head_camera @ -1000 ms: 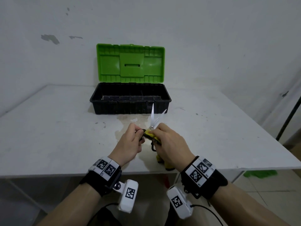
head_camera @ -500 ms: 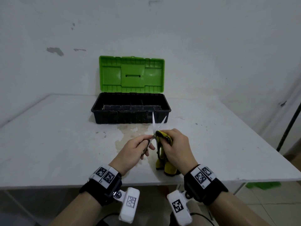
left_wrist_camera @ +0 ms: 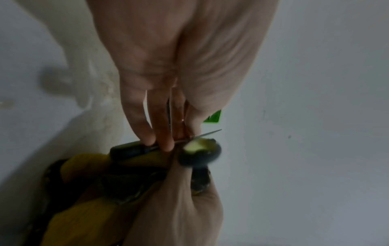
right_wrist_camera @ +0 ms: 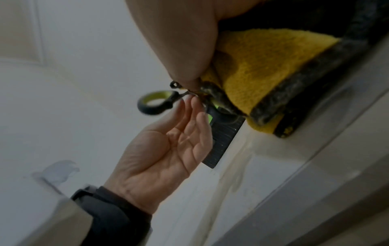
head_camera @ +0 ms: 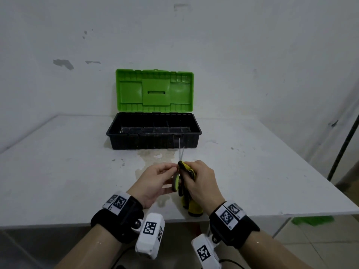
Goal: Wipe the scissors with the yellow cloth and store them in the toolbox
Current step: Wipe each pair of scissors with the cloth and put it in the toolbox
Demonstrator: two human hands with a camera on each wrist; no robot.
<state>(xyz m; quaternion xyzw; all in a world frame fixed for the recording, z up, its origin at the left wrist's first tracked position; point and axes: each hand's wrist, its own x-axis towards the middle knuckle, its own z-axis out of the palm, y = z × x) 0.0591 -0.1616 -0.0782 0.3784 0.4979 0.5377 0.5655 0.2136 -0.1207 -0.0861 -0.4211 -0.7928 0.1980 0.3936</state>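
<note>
Two hands working small steel scissors with a yellow cloth, in front of the open toolbox

The left hand (head_camera: 155, 181) is pinching the small steel-bladed scissors with black-and-yellow-green loop handles (head_camera: 179, 172) near the pivot, its fingers only lightly curled, while the right hand (head_camera: 202, 181) is gripping the fluffy yellow cloth with dark edging (right_wrist_camera: 269, 69) against the handles; both hands are meeting just in front of the black plastic toolbox with its green lid standing open (head_camera: 154, 131). The thin blades are pointing up toward the toolbox, slightly parted and bare. I am judging that the light pinch is leaving the scissors free to twist or drop onto the white table (head_camera: 58, 171) in front of the toolbox, and that cloth or a fingertip sliding toward the open blades could be snagged or nicked
</note>
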